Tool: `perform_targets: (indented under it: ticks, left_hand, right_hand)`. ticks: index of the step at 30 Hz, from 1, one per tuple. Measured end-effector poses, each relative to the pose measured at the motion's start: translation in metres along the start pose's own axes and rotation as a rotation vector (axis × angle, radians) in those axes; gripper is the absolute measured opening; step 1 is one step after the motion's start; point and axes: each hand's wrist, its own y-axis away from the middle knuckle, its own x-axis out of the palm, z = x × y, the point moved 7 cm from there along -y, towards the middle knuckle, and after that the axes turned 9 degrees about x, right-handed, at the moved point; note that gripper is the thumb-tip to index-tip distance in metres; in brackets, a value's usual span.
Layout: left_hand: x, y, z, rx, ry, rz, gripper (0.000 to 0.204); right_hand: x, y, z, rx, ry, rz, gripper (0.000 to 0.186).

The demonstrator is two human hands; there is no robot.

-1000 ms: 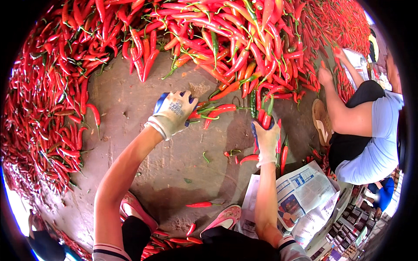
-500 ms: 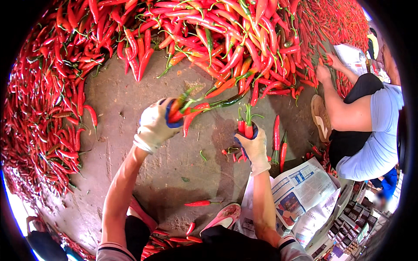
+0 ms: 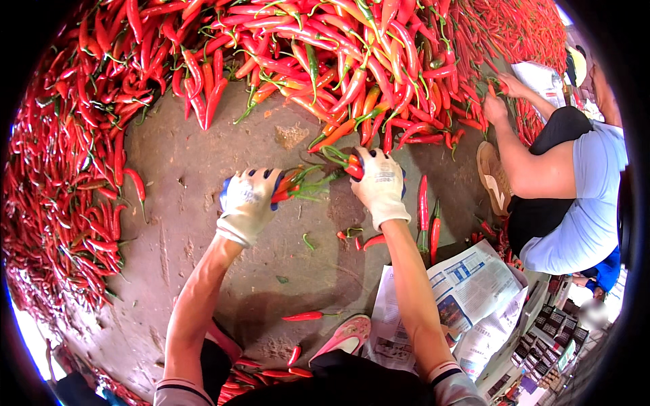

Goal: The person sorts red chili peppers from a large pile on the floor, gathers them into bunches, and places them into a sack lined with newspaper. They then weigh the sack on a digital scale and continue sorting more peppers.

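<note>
My left hand (image 3: 249,201), in a white glove with blue palm, is closed round a small bunch of red chili peppers (image 3: 282,191). Their green stems point to the right. Facing it, my gloved right hand (image 3: 380,184) grips another few chili peppers (image 3: 353,166), stems toward the left. A gap separates the two hands, both held over the brown floor (image 3: 203,271). Just beyond them lies a large heap of red chili peppers (image 3: 325,40). Two loose chili peppers (image 3: 423,206) rest to the right of my right hand. The fingertips are mostly hidden.
More chili peppers (image 3: 61,203) are piled along the left. Newspaper sheets (image 3: 484,281) lie at my right knee. A co-worker in a light blue shirt (image 3: 596,196) crouches at the right, hands among peppers. One pepper (image 3: 302,316) lies by my pink shoe (image 3: 352,333).
My right hand has moved up and a little left, turning its back upward, still with peppers. My left hand has dropped slightly. The long pepper between the hands no longer shows there.
</note>
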Motion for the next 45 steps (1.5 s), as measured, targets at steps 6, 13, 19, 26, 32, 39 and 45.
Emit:
perform_targets:
  ticks: [6, 13, 19, 26, 32, 39, 45]
  left_hand:
    - [-0.002, 0.021, 0.008, 0.064, -0.065, -0.020, 0.042]
    - [0.002, 0.023, 0.012, 0.119, -0.011, -0.073, 0.038]
    - [-0.001, 0.021, 0.005, 0.187, 0.002, -0.126, 0.040]
    - [-0.011, 0.039, 0.013, 0.120, 0.171, -0.216, 0.035]
    - [-0.010, 0.029, 0.020, -0.200, 1.046, -0.229, 0.040]
    - [0.002, -0.056, -0.030, -0.145, 0.523, 0.025, 0.045]
    - [0.033, -0.062, -0.040, -0.176, 0.679, 0.269, 0.052]
  right_hand:
    - [-0.001, 0.008, 0.014, -0.110, 0.096, 0.070, 0.044]
    - [-0.016, 0.004, 0.001, -0.018, -0.443, 0.063, 0.041]
    - [-0.006, -0.035, 0.007, 0.010, -0.481, 0.084, 0.068]
    - [-0.002, 0.014, 0.029, -0.150, -0.350, 0.250, 0.060]
    - [0.029, 0.061, -0.023, 0.434, -1.640, 0.560, 0.013]
    - [0.064, 0.070, 0.003, 0.607, -1.726, 0.365, 0.007]
    - [0.073, 0.076, -0.001, 0.540, -1.950, 0.584, 0.008]
